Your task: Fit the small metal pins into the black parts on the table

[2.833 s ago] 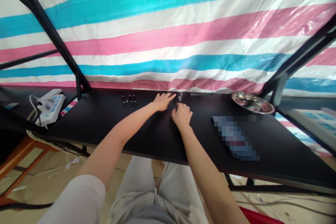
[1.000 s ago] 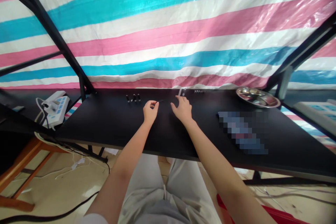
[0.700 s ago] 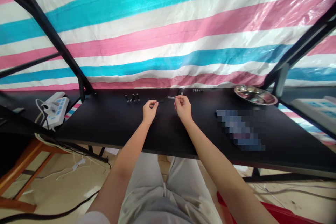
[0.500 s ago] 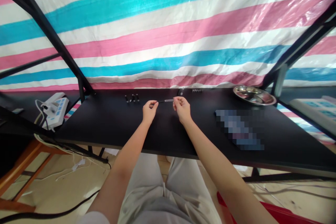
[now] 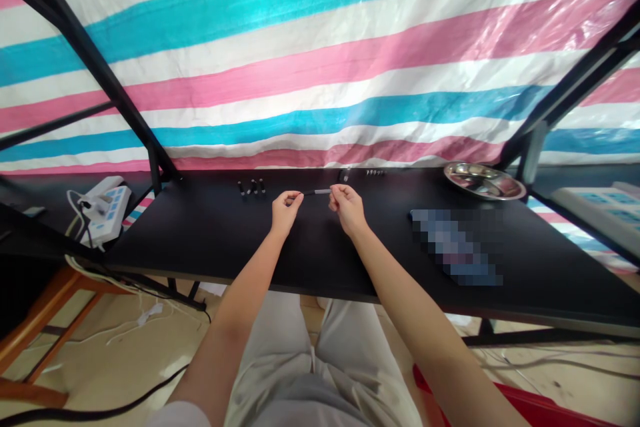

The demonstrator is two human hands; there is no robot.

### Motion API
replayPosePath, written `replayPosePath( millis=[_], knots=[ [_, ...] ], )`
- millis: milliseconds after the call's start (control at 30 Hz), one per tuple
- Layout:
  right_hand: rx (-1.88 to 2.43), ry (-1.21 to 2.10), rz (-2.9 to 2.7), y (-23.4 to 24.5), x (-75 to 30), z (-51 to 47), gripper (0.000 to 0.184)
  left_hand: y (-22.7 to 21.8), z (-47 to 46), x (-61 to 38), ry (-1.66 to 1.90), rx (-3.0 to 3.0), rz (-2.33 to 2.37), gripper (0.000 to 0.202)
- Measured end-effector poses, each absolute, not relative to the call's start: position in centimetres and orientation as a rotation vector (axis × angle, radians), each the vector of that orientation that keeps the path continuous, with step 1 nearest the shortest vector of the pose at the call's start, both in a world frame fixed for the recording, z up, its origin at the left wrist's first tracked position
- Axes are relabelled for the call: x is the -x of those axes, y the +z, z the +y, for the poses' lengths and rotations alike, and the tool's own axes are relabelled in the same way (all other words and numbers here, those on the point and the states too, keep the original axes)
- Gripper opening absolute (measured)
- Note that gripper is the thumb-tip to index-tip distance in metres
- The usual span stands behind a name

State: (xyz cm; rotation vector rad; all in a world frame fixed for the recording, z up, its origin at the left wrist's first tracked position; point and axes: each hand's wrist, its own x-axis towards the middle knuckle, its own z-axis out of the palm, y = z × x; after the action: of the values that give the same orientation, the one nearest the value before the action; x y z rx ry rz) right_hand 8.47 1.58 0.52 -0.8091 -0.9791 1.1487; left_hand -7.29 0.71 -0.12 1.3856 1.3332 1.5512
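A slim pen (image 5: 316, 192), dark toward the left and clear or greyish toward the right, is stretched level between my two hands above the black table (image 5: 320, 247). My left hand (image 5: 287, 209) pinches its dark end between thumb and fingers. At the clear end, my right hand (image 5: 346, 205) is closed in a pinch too. The fingers cover both tips of the pen. Several short black pieces with pale ends (image 5: 251, 187) stand or lie beyond my left hand. Behind my right hand lies a small dark item (image 5: 345, 175), too small to name.
Several small shiny pieces (image 5: 375, 173) lie along the table's back edge. A round metal tray (image 5: 484, 182) sits at the back right, with a blurred-out bluish object (image 5: 453, 247) nearer me. A white power strip (image 5: 107, 210) is at far left. Striped sheeting (image 5: 320, 80) hangs behind.
Almost nothing differs. Both hands keep their pinch on the pen, with only a very slight shift of the fingers.
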Motion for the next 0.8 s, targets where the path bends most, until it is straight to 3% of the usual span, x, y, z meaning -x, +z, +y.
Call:
replayPosePath(
  millis=[600, 800],
  knots=[
    [0.832, 1.291, -1.027, 0.3, -7.9, 1.1, 0.032, 0.9, -0.1, 6.5, 1.402, -1.753, 1.39, 0.016],
    [0.986, 1.229, -0.989, 0.0, -8.0, 1.5, 0.035, 6.5, 3.6, 8.8, 1.093, -2.363, 1.508, 0.01]
  ],
)
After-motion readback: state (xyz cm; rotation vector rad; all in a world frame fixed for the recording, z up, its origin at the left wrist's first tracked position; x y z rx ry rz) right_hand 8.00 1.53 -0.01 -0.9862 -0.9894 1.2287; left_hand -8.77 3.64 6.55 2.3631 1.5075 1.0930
